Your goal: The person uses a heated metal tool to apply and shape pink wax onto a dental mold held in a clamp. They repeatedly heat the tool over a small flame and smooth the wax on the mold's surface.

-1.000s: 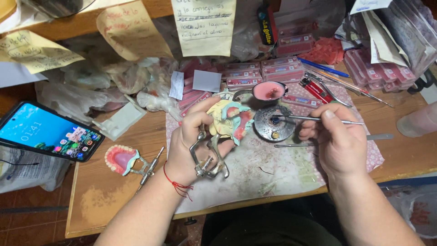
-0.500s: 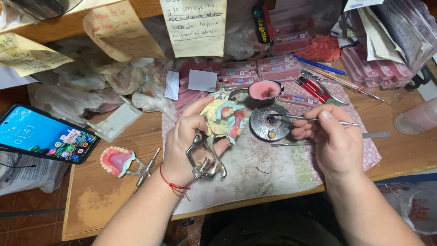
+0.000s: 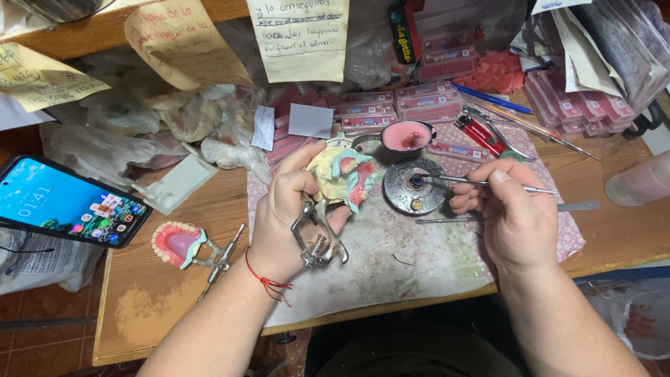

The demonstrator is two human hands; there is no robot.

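My left hand (image 3: 289,213) grips a metal dental articulator (image 3: 317,237) that carries a yellow plaster model with pink wax and teal parts (image 3: 343,176). It holds the piece upright over a stained cloth (image 3: 391,258). My right hand (image 3: 506,209) pinches a thin metal instrument (image 3: 481,183) whose tip rests in a round metal dish (image 3: 412,187). Just behind that dish sits a small bowl of pink material (image 3: 407,135).
A pink denture on a second articulator (image 3: 183,244) lies at the left of the wooden table (image 3: 132,307). A lit phone (image 3: 66,202) rests at the far left. Pink boxes (image 3: 391,108), a red lighter (image 3: 480,134), hand tools (image 3: 520,126) and plastic bags (image 3: 132,132) crowd the back.
The view has shifted slightly. Both hands keep their grips and positions, with the instrument tip still at the round dish.
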